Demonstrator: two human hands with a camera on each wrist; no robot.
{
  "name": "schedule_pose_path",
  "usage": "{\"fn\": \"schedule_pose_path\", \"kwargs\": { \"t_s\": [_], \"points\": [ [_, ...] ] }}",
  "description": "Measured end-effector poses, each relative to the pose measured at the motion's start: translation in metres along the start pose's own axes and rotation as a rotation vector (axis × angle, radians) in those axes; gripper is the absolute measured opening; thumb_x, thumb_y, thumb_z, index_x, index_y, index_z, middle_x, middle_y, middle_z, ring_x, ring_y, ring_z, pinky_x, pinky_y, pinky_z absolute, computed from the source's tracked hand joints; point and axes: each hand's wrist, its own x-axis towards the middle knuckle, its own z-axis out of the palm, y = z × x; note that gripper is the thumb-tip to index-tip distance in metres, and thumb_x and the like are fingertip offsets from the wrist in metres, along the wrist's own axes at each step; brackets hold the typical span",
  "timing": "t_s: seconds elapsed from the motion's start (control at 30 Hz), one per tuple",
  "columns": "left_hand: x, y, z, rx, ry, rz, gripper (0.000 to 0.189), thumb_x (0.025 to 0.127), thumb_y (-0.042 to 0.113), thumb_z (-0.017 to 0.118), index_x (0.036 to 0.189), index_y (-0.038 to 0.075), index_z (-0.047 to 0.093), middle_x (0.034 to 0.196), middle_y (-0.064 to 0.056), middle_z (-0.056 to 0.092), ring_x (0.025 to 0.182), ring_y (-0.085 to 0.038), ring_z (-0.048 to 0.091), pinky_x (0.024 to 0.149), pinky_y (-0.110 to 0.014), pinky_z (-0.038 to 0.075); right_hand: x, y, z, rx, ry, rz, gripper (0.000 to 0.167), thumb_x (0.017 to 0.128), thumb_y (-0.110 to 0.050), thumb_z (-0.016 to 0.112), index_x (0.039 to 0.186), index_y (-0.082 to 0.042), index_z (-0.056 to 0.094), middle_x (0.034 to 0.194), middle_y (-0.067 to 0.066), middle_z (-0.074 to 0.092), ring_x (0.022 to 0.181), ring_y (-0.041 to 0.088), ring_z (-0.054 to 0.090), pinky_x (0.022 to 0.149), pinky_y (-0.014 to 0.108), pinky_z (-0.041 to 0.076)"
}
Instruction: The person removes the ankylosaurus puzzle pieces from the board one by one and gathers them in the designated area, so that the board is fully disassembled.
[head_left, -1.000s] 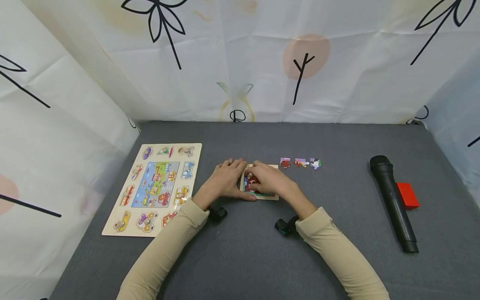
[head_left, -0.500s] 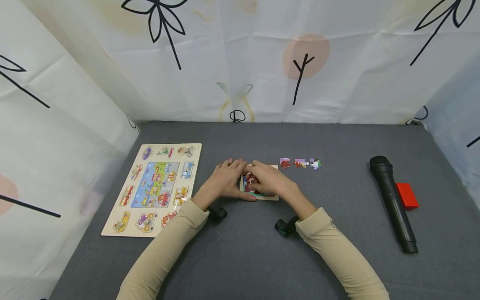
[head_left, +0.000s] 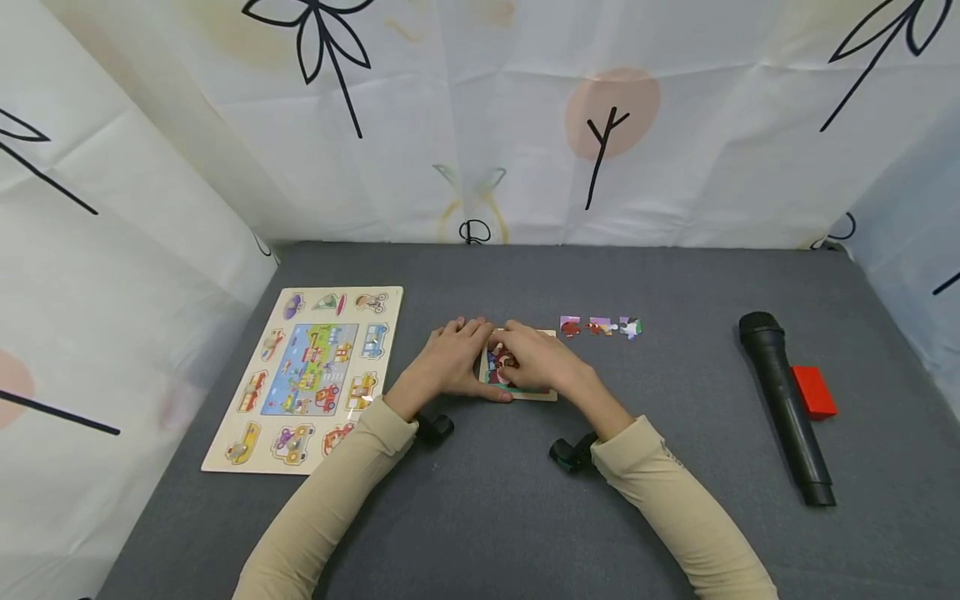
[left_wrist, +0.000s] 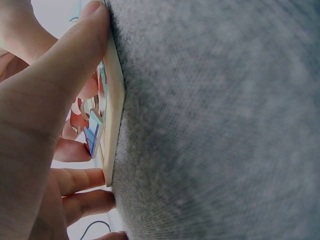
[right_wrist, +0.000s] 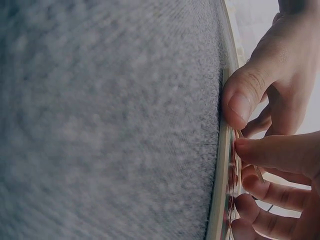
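A small jigsaw board (head_left: 542,397) with a wooden rim and a coloured picture lies flat in the middle of the table. My left hand (head_left: 452,362) grips its left end, the thumb on the near edge and fingers at the far edge in the left wrist view. Over the board, my right hand (head_left: 543,358) pinches a puzzle piece (left_wrist: 93,134), which stands tilted above the picture. Much of the picture is hidden under my fingers. Just beyond the board's right corner lie three loose puzzle pieces (head_left: 570,326) in a row.
A larger wooden puzzle board (head_left: 303,450) with vehicle shapes lies at left, partly under my left sleeve. At right are a black microphone (head_left: 787,408) and a red block (head_left: 814,392). White printed cloth (head_left: 517,192) hangs behind the grey table (head_left: 495,517).
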Motion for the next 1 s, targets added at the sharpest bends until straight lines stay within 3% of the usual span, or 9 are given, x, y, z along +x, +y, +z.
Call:
{"fn": "schedule_pose_path", "kwargs": {
  "t_s": [0.27, 0.43, 0.67, 1.0],
  "points": [
    [0.001, 0.000, 0.000, 0.009, 0.001, -0.003, 0.111, 0.072, 0.079, 0.075, 0.156, 0.017, 0.038, 0.163, -0.011, 0.039, 0.149, -0.047, 0.035, 0.116, -0.065, 0.037, -0.007, 0.006, -0.005, -0.004, 0.020, 0.034, 0.027, 0.095, -0.016, 0.071, 0.121, -0.009, 0.070, 0.107, 0.009, 0.061, 0.078, 0.014, 0.054, 0.066, 0.026, 0.046],
    [0.001, 0.001, 0.000, 0.013, -0.006, 0.001, 0.112, 0.072, 0.080, 0.073, 0.157, 0.017, 0.037, 0.163, -0.012, 0.039, 0.150, -0.047, 0.034, 0.116, -0.065, 0.037, -0.014, 0.011, -0.012, 0.005, 0.023, 0.053, 0.032, 0.095, -0.017, 0.072, 0.126, -0.007, 0.069, 0.110, 0.010, 0.060, 0.083, 0.017, 0.058, 0.072, 0.030, 0.051],
    [0.000, -0.001, -0.003, 0.006, -0.026, 0.002, 0.114, 0.073, 0.079, 0.073, 0.159, 0.014, 0.034, 0.165, -0.013, 0.037, 0.151, -0.046, 0.033, 0.117, -0.065, 0.036, -0.024, 0.019, -0.021, 0.000, 0.037, 0.094, 0.033, 0.093, -0.016, 0.075, 0.126, -0.010, 0.070, 0.110, 0.008, 0.061, 0.081, 0.017, 0.057, 0.064, 0.027, 0.046],
    [-0.001, -0.003, -0.004, -0.006, -0.040, -0.010, 0.114, 0.073, 0.078, 0.074, 0.160, 0.016, 0.033, 0.166, -0.013, 0.035, 0.153, -0.044, 0.032, 0.117, -0.064, 0.036, -0.036, 0.036, -0.032, 0.007, 0.069, 0.099, 0.030, 0.091, -0.013, 0.074, 0.120, -0.007, 0.071, 0.108, 0.009, 0.065, 0.087, 0.019, 0.059, 0.070, 0.032, 0.049]
  ]
}}
